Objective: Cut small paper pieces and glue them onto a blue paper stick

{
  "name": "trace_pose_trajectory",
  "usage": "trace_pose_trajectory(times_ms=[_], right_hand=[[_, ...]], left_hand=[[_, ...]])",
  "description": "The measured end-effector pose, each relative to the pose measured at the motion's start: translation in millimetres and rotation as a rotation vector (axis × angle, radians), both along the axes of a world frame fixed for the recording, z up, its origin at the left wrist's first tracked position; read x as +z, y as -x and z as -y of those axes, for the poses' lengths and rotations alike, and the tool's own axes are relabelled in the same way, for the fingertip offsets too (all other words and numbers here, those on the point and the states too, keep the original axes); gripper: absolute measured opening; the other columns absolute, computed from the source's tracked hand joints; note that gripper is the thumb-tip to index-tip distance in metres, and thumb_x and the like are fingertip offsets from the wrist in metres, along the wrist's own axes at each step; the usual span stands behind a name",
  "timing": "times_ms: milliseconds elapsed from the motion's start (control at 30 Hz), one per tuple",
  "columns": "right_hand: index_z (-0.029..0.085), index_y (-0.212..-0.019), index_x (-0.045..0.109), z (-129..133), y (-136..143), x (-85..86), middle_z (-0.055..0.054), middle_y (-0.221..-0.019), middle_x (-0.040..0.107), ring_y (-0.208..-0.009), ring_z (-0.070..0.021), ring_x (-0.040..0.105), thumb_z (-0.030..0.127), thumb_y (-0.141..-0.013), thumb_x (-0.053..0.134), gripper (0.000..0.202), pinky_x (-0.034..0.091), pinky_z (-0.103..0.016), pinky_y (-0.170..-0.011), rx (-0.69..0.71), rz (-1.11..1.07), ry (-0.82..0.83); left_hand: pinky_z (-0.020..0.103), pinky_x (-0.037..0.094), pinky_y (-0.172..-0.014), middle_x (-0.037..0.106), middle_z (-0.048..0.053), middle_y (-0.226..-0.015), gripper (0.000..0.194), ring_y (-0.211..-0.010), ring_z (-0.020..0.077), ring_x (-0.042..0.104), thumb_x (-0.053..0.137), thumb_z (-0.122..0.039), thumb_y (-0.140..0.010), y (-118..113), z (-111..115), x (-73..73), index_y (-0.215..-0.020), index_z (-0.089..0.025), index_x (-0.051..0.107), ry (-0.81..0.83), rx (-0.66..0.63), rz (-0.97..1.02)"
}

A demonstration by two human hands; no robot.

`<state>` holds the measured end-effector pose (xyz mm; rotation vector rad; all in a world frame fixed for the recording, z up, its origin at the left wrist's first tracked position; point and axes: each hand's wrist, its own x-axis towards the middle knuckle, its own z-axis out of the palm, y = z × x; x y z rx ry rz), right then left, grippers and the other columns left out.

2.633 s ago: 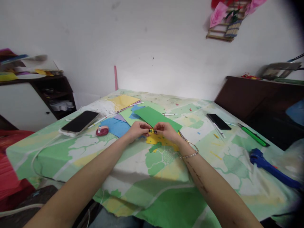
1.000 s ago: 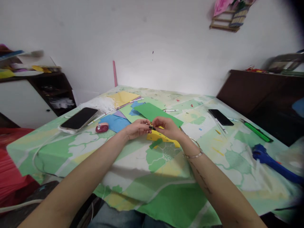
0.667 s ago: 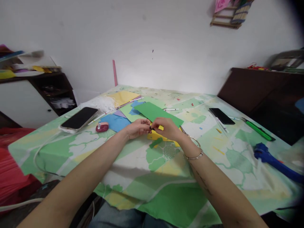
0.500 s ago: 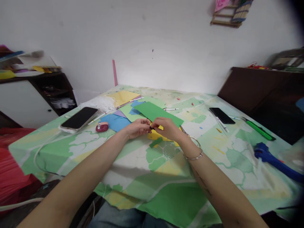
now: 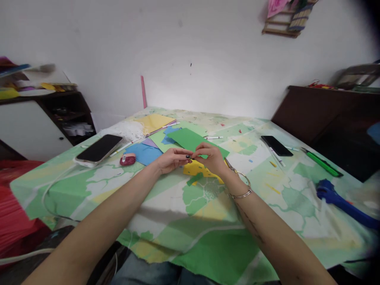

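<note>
My left hand (image 5: 174, 160) and my right hand (image 5: 209, 157) meet at the fingertips above the middle of the table. Both are closed in a pinch around something tiny that I cannot make out. Just below them lies yellow paper (image 5: 203, 170) with small green bits on it. A small green paper piece (image 5: 194, 179) rests at its near edge. Behind my hands is a green paper sheet (image 5: 192, 139). Scissors (image 5: 230, 164) show partly beside my right wrist, which wears a bracelet.
To the left are a smartphone (image 5: 101, 148), a dark red and pink object (image 5: 127, 159) and blue paper (image 5: 144, 153). On the right lie another phone (image 5: 276, 145), a green cutter knife (image 5: 323, 162) and a blue tool (image 5: 344, 204). Yellow paper (image 5: 156, 122) sits toward the back.
The fingers of both hands have shifted slightly while staying pinched together. My right fingers are raised a little, and more of the yellow paper shows beneath them.
</note>
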<state>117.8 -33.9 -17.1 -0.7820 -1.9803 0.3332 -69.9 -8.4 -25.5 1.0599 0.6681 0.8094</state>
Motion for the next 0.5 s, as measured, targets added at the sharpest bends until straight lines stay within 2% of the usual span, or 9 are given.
trace_pose_trajectory(times_ms=[200,500], right_hand=[[0.023,-0.071,0.071,-2.6,-0.3,-5.1,-0.004,-0.076,0.059,-0.070,-0.0154,0.056,0.023,-0.075,0.063,0.009,0.044,-0.029,-0.065,0.024,-0.061,0.063],[0.020,-0.072,0.069,-2.7,5.4,-5.7,-0.003,-0.073,0.065,-0.072,-0.0165,0.060,0.022,-0.070,0.063,0.006,0.048,-0.031,-0.070,0.008,-0.287,0.306]], left_hand=[[0.024,0.051,-0.067,0.071,0.007,-0.074,0.026,-0.068,0.0149,0.067,0.076,-0.009,-0.057,0.0,-1.1,-2.0,-0.082,-0.010,0.068,-0.068,0.017,0.026],[0.024,0.050,-0.066,0.068,0.004,-0.067,0.021,-0.062,0.0132,0.065,0.075,-0.013,-0.057,-5.2,1.0,-2.1,-0.076,-0.009,0.067,-0.175,0.091,0.051]])
